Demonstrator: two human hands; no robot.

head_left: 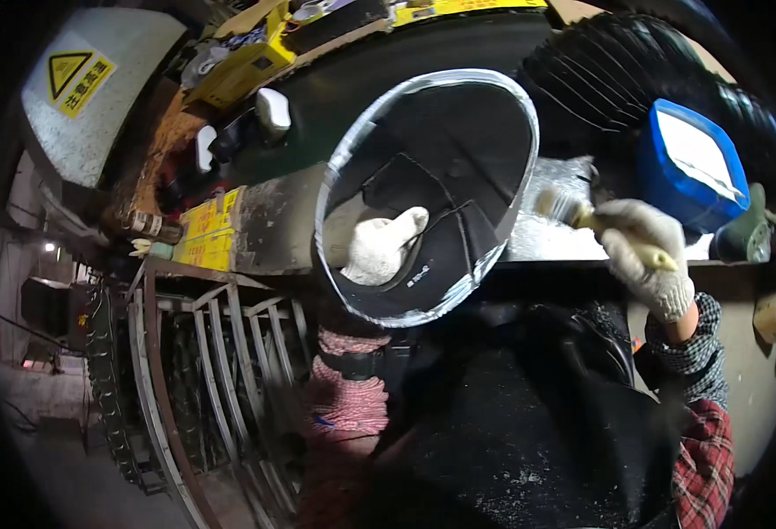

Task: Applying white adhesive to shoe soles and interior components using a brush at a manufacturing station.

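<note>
Brush [573, 212]: sits in the right hand [648, 249], gloved fingers wrapped round the handle, bristles poking out to that hand's left, over or on the foil-covered patch [538, 242].
Black oval piece [458, 176]: the main thing here, left of the right hand and surrounding the left hand [383, 251], with a silvery rim [476, 77] all round its opening.
Left glove: one digit sticks out up and to the right, the rest looks bunched. Honestly can't tell if it's pinching the wall or just propping it.
Blue tub [687, 201]: just beyond the right hand, off to its right, whitish inside.
Doing it well: looks like brushing work on that rim, just my read. I'd load the bristles lightly, follow the curve in short overlapping strokes, and turn the piece with the left hand instead of cranking the brush wrist.
Hard to see: bristles are blurred, so no clue if they're wet. Left fingertips are hidden, most of the outer wall too, and the tub's contents are anyone's guess.
</note>
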